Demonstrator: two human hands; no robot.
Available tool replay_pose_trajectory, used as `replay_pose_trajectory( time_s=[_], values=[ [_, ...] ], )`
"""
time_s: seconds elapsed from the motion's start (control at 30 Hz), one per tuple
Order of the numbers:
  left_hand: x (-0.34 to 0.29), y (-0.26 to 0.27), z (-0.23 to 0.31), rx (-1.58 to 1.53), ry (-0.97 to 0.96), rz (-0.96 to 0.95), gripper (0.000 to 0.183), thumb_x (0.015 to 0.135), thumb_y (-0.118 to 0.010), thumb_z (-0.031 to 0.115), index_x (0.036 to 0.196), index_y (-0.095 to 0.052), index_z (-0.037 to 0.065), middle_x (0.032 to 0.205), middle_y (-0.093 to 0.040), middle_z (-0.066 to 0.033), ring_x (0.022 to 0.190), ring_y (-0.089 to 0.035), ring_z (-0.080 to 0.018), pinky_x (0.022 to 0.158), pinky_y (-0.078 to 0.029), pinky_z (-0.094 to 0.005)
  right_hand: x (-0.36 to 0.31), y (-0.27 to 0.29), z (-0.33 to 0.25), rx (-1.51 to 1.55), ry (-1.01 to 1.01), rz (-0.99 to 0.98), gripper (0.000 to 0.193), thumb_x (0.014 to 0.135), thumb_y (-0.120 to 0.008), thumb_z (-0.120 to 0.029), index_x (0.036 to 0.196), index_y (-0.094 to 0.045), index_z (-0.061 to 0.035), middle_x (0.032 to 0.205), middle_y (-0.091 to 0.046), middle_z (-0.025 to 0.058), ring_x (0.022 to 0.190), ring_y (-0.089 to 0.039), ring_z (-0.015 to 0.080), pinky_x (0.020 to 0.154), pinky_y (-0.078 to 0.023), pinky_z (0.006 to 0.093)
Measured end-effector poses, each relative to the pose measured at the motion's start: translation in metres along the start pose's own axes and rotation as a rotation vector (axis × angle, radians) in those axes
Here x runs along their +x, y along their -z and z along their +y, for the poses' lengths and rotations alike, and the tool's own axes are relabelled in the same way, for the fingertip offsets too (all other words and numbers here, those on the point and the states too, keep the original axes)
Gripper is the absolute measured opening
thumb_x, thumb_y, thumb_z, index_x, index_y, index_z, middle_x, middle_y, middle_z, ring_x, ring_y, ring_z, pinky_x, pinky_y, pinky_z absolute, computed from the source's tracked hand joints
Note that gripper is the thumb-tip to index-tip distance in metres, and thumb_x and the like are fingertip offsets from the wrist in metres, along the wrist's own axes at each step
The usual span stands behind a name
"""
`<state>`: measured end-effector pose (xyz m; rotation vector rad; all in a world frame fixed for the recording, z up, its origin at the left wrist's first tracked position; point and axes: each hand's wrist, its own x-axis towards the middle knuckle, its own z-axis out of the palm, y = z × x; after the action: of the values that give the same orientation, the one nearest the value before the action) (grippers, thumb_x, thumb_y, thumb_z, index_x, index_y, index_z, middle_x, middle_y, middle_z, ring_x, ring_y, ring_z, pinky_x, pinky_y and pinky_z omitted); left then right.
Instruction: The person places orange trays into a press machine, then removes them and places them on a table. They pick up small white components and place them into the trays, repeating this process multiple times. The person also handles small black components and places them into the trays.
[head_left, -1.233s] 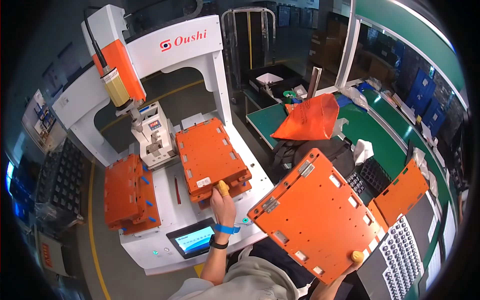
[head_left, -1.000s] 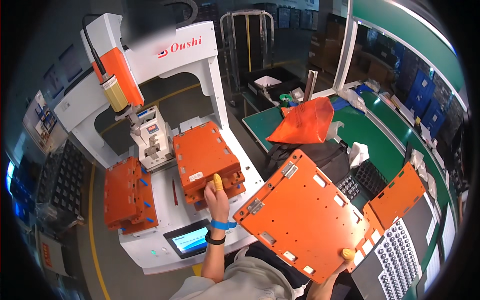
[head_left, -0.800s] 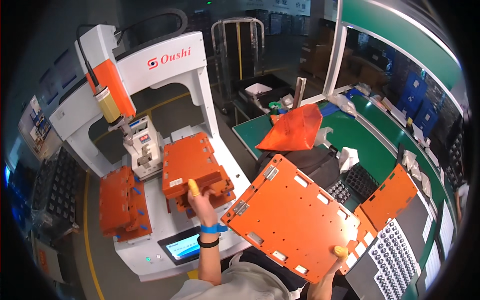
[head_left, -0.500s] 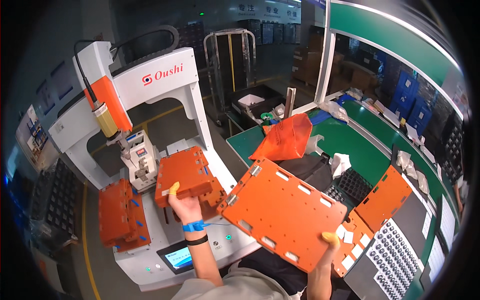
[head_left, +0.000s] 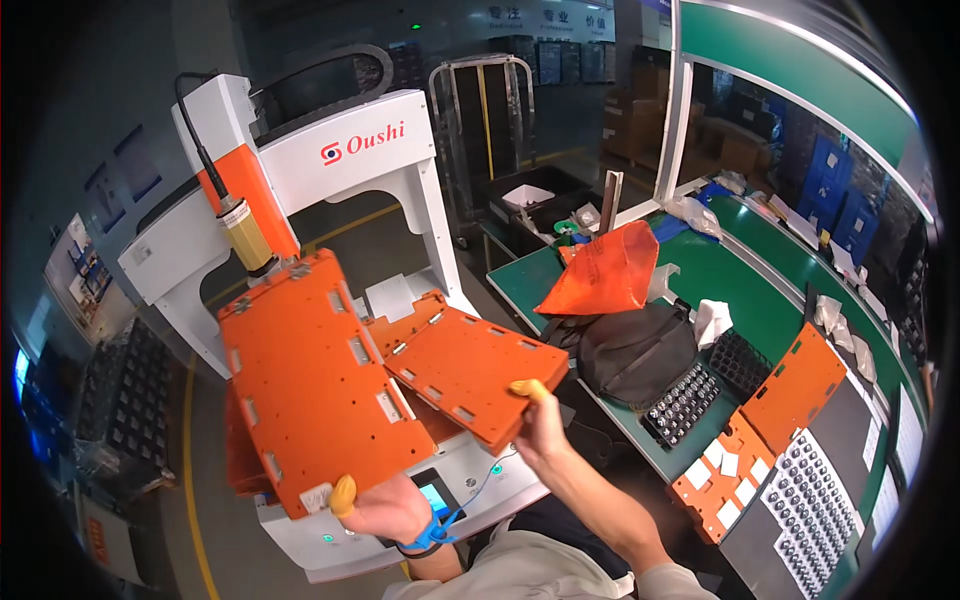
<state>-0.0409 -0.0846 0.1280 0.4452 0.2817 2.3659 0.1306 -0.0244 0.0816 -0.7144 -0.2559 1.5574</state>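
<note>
Left hand [head_left: 385, 508]: fingers clenched on lower edge of large orange fixture plate [head_left: 310, 385], now shifted left, frame centre-left. Right hand [head_left: 543, 428]: fingers gripping corner of smaller-looking orange fixture plate [head_left: 478, 370], moved left to frame centre, over white gantry machine [head_left: 310, 190].

A slotted orange fixture [head_left: 315, 385], held tilted, is left of another orange fixture [head_left: 475, 370].

Left hand [head_left: 388, 508] and right hand [head_left: 541, 428], each partly hidden beneath an orange plate [head_left: 310, 380]; touchscreen [head_left: 433, 499] partly covered.
</note>
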Motion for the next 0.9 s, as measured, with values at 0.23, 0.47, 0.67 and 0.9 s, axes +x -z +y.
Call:
replay_pose_trajectory(
  time_s=[0.23,0.47,0.67,0.9],
  values=[
    [-0.012,0.004,0.017,0.082,-0.438,0.039,0.054,0.091,-0.057,0.033,0.135,-0.049,0.005,0.138,-0.049,-0.0100,0.124,-0.049,-0.0254,0.105,-0.039,-0.0452,0.049,-0.040,0.085,0.269,-0.029,-0.034,0.029,0.085,-0.062,-0.013,0.112,-0.058,-0.0058,0.114,-0.062,0.0070,0.110,-0.058,0.0221,0.098,-0.047,0.0428],
    [-0.012,0.013,0.032,-0.001,-0.421,-0.290,0.046,0.097,-0.051,0.030,0.134,-0.050,0.003,0.139,-0.048,-0.0141,0.123,-0.050,-0.0299,0.105,-0.038,-0.0517,0.067,-0.069,0.112,0.377,0.038,0.033,0.026,0.088,-0.061,-0.011,0.111,-0.059,0.0012,0.119,-0.058,0.0110,0.112,-0.057,0.0239,0.097,-0.048,0.0443],
    [-0.023,-0.014,0.026,0.095,-0.438,0.101,0.055,0.091,-0.055,0.022,0.141,-0.042,0.003,0.145,-0.041,-0.0135,0.133,-0.040,-0.0271,0.113,-0.030,-0.0464,0.057,-0.069,0.096,-0.024,-0.157,-0.256,0.056,0.093,-0.057,-0.041,0.130,-0.045,-0.0018,0.132,-0.051,0.0181,0.115,-0.055,0.0265,0.094,-0.049,0.0414],
    [-0.032,-0.028,0.022,0.125,-0.311,0.092,0.058,0.091,-0.057,0.023,0.144,-0.041,0.005,0.146,-0.040,-0.0141,0.134,-0.038,-0.0272,0.113,-0.028,-0.0478,0.066,-0.030,0.054,-0.625,-0.432,-0.351,0.075,0.088,-0.051,-0.071,0.100,-0.058,0.0024,0.072,-0.060,0.0071,0.054,-0.057,0.0119,0.051,-0.048,0.0270]
  ],
)
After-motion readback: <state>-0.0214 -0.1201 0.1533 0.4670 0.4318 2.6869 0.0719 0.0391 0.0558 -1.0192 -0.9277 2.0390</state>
